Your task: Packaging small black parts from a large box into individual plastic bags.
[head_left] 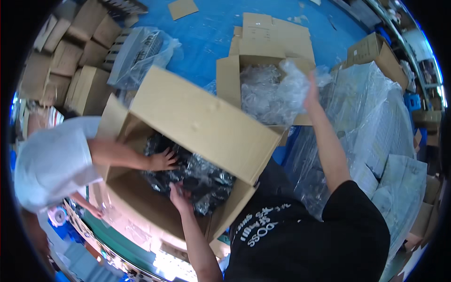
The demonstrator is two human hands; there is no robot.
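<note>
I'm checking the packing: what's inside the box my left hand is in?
Black items in shiny plastic, with your left hand and a co-worker's hand at them. Anything beneath that top layer is covered.

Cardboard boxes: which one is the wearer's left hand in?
The nearer open box: left hand among dark wrapped items, near a co-worker's hand. The box beyond holds clear plastic.

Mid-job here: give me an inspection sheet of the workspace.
Surface: blue floor; green surface at lower left.
Job's things: large open carton with dark, shiny-wrapped contents; crumpled clear plastic above a second open carton.
Clutter: clear-bagged item, loose cardboard piece.
Hands: left hand at the dark contents; right hand, blurred, gripping the clear plastic.
Cables: nothing seen.
Surroundings: co-worker's hand inside the large carton; stacked cartons left; plastic-wrapped stack right.
</note>
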